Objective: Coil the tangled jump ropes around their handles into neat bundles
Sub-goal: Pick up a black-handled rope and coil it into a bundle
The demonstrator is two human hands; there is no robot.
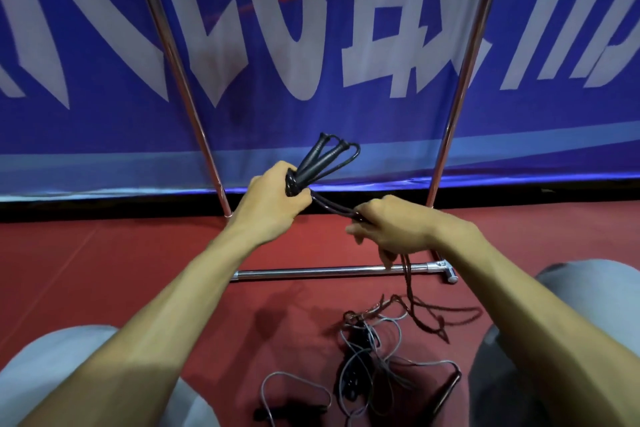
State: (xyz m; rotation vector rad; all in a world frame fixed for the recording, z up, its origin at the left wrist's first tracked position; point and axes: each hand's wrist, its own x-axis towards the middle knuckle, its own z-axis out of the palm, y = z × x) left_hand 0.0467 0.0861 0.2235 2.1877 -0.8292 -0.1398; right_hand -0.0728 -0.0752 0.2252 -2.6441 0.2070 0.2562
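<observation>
Black handles [318, 159] are clamped in the left grip [273, 208], the dark rope [332, 206] just beside it is pinched in the right grip [394, 229], and tautness should be kept for snug turns.

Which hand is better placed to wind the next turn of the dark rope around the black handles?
The right hand. It pinches the dark rope close to the black handles, with the loose length hanging below it. The left hand grips the handles and should steady them.
</observation>
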